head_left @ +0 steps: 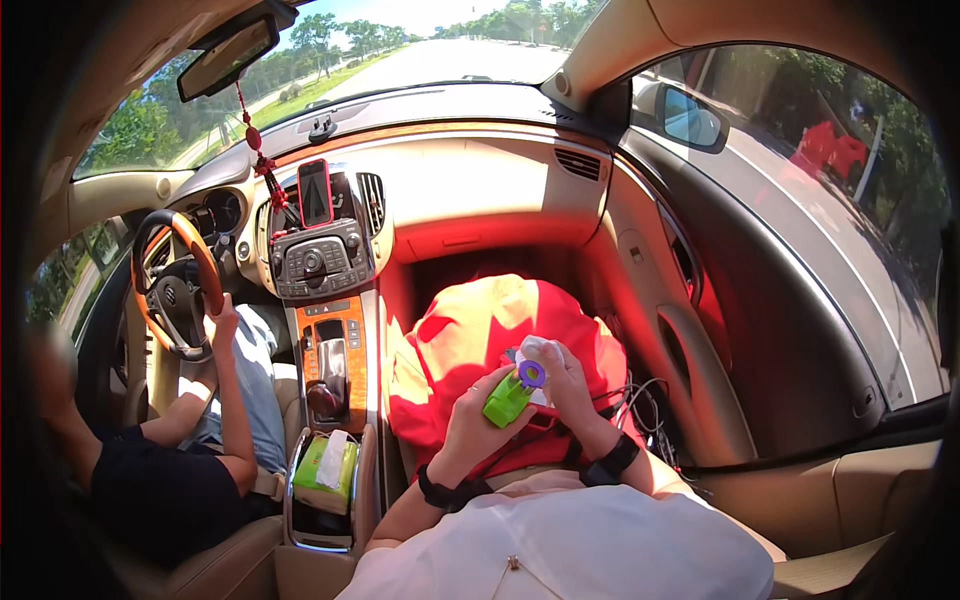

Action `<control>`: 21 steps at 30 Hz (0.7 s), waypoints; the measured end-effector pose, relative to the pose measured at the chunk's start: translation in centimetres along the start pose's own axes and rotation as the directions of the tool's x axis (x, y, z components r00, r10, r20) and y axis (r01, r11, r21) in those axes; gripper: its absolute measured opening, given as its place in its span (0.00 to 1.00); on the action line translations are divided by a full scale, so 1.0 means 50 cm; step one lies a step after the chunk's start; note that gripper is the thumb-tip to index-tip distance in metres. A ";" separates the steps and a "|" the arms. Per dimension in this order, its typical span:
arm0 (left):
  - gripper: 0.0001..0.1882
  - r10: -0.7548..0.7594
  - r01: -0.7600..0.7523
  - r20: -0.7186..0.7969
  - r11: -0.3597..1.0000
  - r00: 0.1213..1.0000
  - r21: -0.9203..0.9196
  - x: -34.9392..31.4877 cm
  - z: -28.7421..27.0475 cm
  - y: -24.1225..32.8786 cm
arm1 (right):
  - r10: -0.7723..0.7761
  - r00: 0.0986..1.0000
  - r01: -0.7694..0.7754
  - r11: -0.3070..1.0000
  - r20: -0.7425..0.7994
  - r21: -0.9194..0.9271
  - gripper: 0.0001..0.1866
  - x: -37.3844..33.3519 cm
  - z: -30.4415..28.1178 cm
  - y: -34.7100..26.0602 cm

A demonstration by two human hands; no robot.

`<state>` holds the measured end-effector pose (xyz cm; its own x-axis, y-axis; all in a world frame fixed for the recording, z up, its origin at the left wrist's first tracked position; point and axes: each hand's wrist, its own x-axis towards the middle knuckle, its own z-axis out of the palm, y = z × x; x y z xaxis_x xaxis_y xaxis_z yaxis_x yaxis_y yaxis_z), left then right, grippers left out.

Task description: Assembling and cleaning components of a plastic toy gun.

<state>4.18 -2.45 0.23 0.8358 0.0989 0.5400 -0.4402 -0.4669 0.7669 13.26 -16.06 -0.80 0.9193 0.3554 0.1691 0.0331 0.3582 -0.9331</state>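
Over my lap, my left hand is closed round a small bright green plastic object with a purple ring at its upper end. What kind of object it is, I cannot make out. My right hand pinches a crumpled white tissue right beside the purple ring. The tissue seems to touch the object's top. Both wrists wear black bands. Beneath the hands, a red cloth or bag covers my lap and knees.
A green tissue pack sits in the centre console, left of me. Farther left, a driver holds the steering wheel. A phone stands on the dashboard. Cables lie beside my right leg, near the door.
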 end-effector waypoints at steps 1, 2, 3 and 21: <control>0.31 -0.001 0.001 -0.001 1.000 1.000 -0.001 -0.001 -0.006 -0.003 | 0.000 0.999 0.001 1.000 -0.048 0.029 0.17 -0.003 0.002 -0.010; 0.31 -0.068 0.068 0.029 0.998 0.997 -0.013 -0.003 -0.012 -0.007 | 0.048 0.994 -0.058 0.993 -0.093 -0.101 0.15 -0.006 -0.002 -0.019; 0.30 -0.134 0.136 0.058 0.990 0.989 -0.023 -0.005 -0.017 -0.009 | 0.048 0.995 -0.058 0.993 -0.093 -0.103 0.15 -0.009 0.009 -0.026; 0.32 0.011 -0.015 0.062 0.998 0.998 0.056 -0.002 -0.029 -0.003 | 0.209 0.956 -0.262 0.924 0.204 0.280 0.19 0.013 0.017 0.011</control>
<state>3.68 -1.11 0.54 0.8496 0.0387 0.5260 -0.4336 -0.5165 0.7384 13.55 -14.88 -0.93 0.8058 0.5913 0.0314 -0.3198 0.4792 -0.8174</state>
